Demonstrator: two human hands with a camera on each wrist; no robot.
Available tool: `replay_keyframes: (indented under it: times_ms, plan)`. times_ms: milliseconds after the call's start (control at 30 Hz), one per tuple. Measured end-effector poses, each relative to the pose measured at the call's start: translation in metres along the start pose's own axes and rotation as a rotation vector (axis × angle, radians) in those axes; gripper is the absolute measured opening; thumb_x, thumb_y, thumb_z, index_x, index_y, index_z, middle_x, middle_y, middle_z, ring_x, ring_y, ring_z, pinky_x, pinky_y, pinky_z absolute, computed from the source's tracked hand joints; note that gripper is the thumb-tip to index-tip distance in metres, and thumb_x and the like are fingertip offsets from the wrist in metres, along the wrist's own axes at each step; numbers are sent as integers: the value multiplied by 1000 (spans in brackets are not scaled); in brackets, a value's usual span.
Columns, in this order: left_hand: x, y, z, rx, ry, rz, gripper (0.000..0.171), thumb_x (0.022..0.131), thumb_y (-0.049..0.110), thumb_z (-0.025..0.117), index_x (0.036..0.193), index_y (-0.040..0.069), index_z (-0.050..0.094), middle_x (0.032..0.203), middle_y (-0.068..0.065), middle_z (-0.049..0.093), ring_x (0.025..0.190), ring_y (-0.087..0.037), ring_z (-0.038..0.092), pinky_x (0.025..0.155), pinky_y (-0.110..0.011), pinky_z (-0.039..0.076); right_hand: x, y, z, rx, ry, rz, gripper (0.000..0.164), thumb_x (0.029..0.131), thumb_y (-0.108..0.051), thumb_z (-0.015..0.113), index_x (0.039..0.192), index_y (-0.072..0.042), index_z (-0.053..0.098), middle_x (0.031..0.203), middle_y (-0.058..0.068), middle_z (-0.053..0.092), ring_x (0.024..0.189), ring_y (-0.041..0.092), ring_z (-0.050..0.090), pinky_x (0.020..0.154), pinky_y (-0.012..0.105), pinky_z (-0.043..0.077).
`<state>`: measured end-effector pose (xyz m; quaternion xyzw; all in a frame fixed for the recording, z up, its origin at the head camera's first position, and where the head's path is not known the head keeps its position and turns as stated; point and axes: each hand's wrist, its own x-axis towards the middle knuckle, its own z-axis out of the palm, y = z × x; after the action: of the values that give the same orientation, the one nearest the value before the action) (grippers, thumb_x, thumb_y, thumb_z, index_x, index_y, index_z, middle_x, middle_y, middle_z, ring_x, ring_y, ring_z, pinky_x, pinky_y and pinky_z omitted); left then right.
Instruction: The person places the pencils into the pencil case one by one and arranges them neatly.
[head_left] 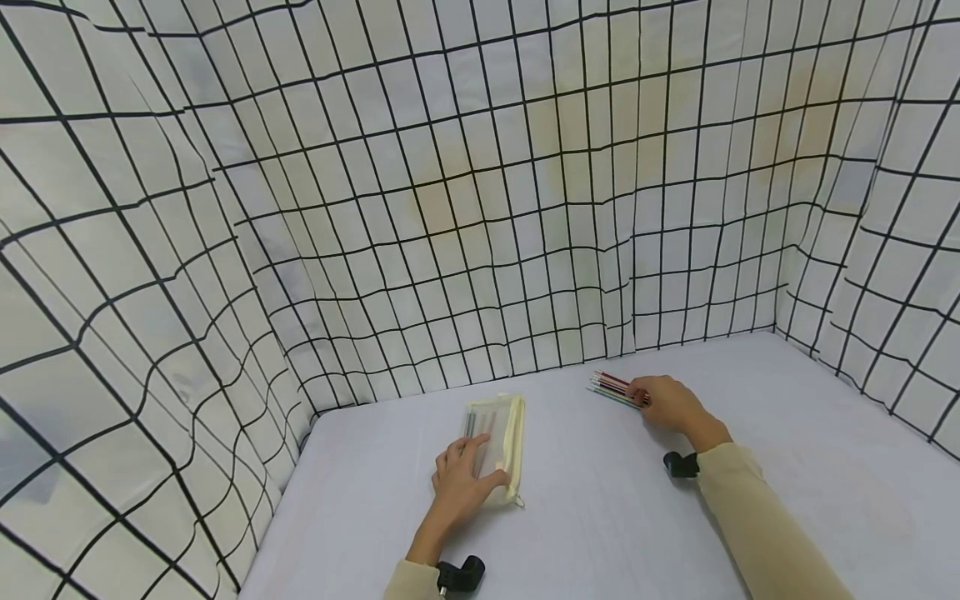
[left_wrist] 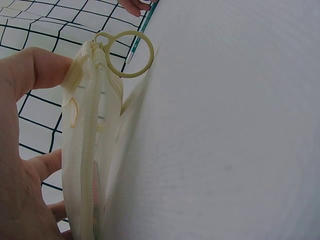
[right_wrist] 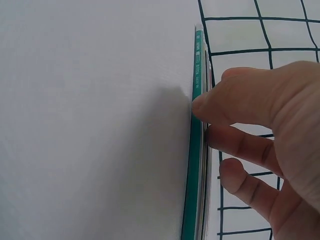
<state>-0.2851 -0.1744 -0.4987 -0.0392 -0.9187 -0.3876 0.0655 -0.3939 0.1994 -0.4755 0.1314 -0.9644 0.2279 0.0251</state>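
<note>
A pale yellow mesh zip pouch [head_left: 492, 425] lies on the table with a few slim sticks showing through it. My left hand [head_left: 457, 482] rests on its near part, fingers spread and thumb [left_wrist: 47, 67] by the zip end. A round ring pull [left_wrist: 151, 56] hangs from that end. To the right and farther back lies a bundle of pencils [head_left: 611, 387], several side by side. My right hand [head_left: 670, 404] pinches the bundle near its right end. In the right wrist view the thumb touches a green pencil [right_wrist: 192, 165] at the outer side.
A white cloth [head_left: 570, 500] covers the table. White walls with a black grid [head_left: 480, 208] stand behind and at both sides, the back one close beyond the pencils. A small black wrist camera [head_left: 681, 465] sits at the right cuff, another [head_left: 463, 573] at the left.
</note>
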Motion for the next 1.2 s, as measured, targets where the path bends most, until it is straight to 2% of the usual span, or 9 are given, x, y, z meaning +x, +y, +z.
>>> replay_keyframes:
  times_ms: [300,767,1000,1200]
  plan:
    - [0,1,-1,1,-2,1,78,73,40,74,146,21,54,155,-19,37,143,-45,24,112,-72,17,-1,-4,3,-43,-6,-2,32,84,4,63,110,-12,73,94,3,68,85,21,57,79,43,50]
    - [0,0,0,5,1,2,78,73,40,75,146,20,54,155,-19,38,142,-46,25,111,-72,17,-1,-6,0,-68,-45,-15,31,82,-2,73,111,-15,71,93,2,67,82,21,55,73,39,47]
    - [0,1,0,9,-1,-1,78,73,40,75,146,21,54,155,-19,38,142,-46,25,111,-73,17,-2,-15,-7,30,-70,-2,41,80,-2,72,120,-12,69,98,5,69,82,21,57,68,34,48]
    - [-1,2,-1,9,1,4,79,73,40,74,146,20,54,154,-20,38,143,-46,25,111,-73,18,-1,-17,-9,161,-49,-52,52,78,2,70,128,-8,66,98,7,67,82,20,57,66,31,47]
